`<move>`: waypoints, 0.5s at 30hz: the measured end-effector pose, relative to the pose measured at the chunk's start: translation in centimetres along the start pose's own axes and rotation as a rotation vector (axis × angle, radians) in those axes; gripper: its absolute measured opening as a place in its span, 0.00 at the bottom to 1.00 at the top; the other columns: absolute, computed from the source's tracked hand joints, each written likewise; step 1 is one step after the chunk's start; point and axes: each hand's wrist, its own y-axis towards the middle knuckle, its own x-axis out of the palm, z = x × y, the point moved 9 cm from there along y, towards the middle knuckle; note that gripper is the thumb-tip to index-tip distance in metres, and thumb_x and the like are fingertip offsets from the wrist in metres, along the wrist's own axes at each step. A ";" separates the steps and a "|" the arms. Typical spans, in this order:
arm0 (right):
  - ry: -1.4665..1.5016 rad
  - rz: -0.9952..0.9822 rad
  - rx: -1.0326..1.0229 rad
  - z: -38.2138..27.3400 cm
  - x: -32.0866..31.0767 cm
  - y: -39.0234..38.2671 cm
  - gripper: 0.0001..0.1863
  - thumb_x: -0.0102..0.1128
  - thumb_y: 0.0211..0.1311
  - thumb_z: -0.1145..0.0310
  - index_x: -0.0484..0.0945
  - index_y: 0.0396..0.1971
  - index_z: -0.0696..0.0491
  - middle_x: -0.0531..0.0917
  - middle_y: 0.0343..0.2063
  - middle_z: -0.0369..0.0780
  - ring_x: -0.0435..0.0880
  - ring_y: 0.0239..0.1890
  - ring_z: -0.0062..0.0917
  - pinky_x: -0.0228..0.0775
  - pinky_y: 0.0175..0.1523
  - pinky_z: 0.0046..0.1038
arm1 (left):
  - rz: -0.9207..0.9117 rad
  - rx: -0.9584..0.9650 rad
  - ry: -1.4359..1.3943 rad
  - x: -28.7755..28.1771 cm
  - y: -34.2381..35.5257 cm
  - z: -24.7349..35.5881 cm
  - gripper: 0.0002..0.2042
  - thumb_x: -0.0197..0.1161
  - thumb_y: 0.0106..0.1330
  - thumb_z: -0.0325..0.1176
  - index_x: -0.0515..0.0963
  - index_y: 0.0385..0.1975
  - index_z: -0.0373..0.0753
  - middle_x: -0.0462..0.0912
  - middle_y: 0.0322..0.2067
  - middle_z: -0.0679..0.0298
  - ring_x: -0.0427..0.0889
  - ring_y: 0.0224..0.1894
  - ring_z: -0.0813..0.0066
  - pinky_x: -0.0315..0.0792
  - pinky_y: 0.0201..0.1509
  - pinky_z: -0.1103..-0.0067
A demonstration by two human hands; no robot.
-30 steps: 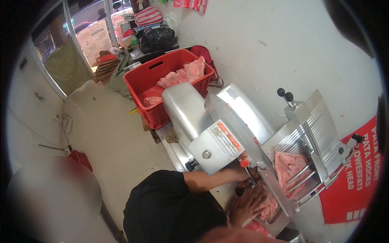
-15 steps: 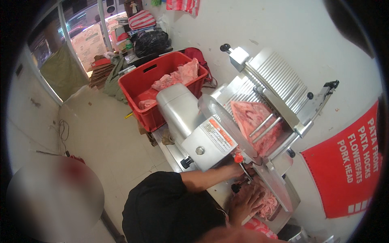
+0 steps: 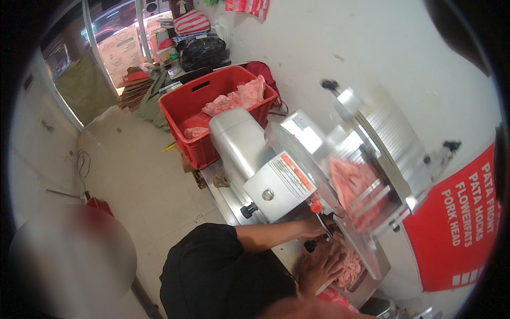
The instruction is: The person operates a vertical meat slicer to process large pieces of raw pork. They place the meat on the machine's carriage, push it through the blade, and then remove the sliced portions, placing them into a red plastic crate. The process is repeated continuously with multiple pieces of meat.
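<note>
My left hand (image 3: 314,226) reaches in under the front of a metal meat slicer (image 3: 279,186), beside its round blade. The slicer's housing and a small lever hide most of its fingers, so its grip cannot be made out. My right hand (image 3: 321,270) lies open, fingers spread, on a heap of pink sliced meat (image 3: 349,265) below the blade. A large slab of raw meat (image 3: 355,186) sits on the slicer's carriage (image 3: 380,143), against the far side of the blade, under two metal rods. The carriage is smeared by motion.
Behind the slicer stands a red crate (image 3: 183,114) with more raw meat (image 3: 234,100). A red printed banner (image 3: 451,228) hangs at the right wall. Bags, a black plastic bundle (image 3: 202,53) and flattened cardboard (image 3: 135,87) are piled at the back. A blurred round shape (image 3: 71,260) fills the lower left.
The carriage with its meat slab has slid right and down along the blade. Both hands stay in nearly the same places. The view has shifted slightly.
</note>
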 end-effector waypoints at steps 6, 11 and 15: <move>0.018 -0.025 0.017 0.8 1.1 -0.4 0.43 0.54 0.68 0.43 0.55 0.78 0.46 0.53 0.79 0.47 0.45 0.81 0.48 0.35 0.76 0.64 | 0.008 0.133 0.184 -0.1 -0.9 2.4 0.12 0.67 0.69 0.33 0.80 0.50 0.40 0.84 0.40 0.64 0.83 0.40 0.72 0.77 0.45 0.73; 0.050 -0.021 0.005 0.4 0.5 -0.2 0.43 0.55 0.67 0.45 0.55 0.78 0.45 0.52 0.79 0.46 0.44 0.81 0.48 0.35 0.76 0.64 | 0.010 0.105 0.156 0.2 -0.6 2.6 0.13 0.66 0.69 0.35 0.80 0.51 0.41 0.84 0.41 0.64 0.83 0.41 0.71 0.77 0.45 0.73; 0.066 0.011 -0.002 0.6 0.4 -0.3 0.42 0.55 0.67 0.46 0.57 0.78 0.45 0.52 0.79 0.46 0.44 0.82 0.47 0.34 0.77 0.64 | 0.011 0.107 0.142 0.0 -0.5 2.7 0.14 0.65 0.70 0.36 0.79 0.52 0.41 0.84 0.42 0.64 0.83 0.41 0.70 0.78 0.45 0.73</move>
